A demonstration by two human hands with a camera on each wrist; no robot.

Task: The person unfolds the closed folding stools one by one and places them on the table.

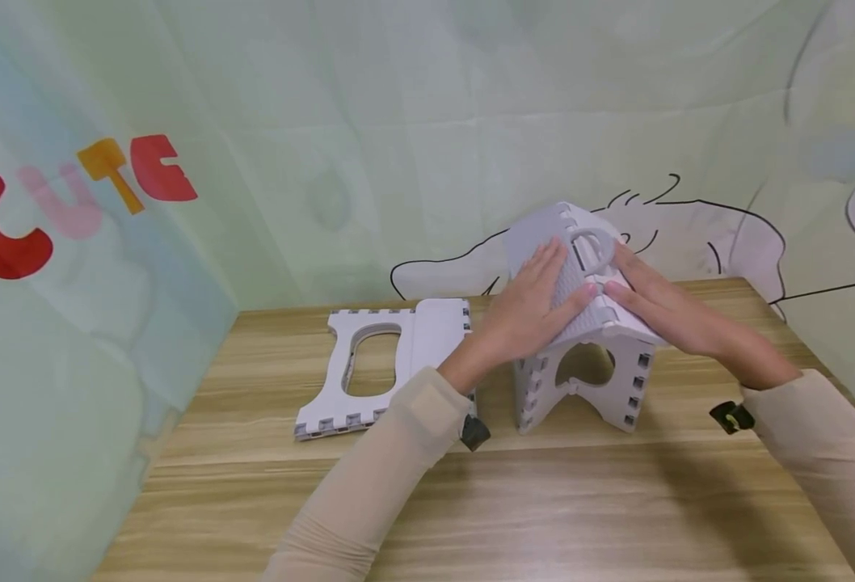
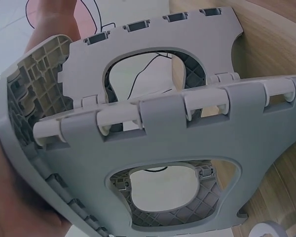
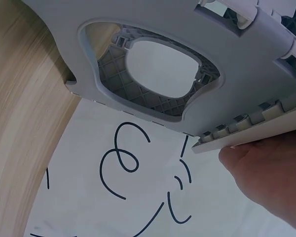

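Note:
A white and grey plastic folding step stool [image 1: 620, 392] stands partly unfolded on its legs, its top raised like a roof along a middle fold. My left hand [image 1: 532, 311] rests flat on the left top panel, fingers straight. On the right slope lies my right hand [image 1: 660, 311], its fingers extended along the panel. A looped carry handle [image 1: 602, 246] sticks up at the fold between both hands. The left wrist view shows the hinged leg panels [image 2: 192, 143] with oval openings. Seen from the right wrist, my right hand [image 3: 271, 187] lies against the outer side of the top panel.
A second folding stool [image 1: 438, 331], folded flat, lies on the wooden table [image 1: 253, 477] to the left, partly behind my left forearm. Behind the table hangs a printed cloth [image 1: 413, 162] with cartoon lines and coloured letters.

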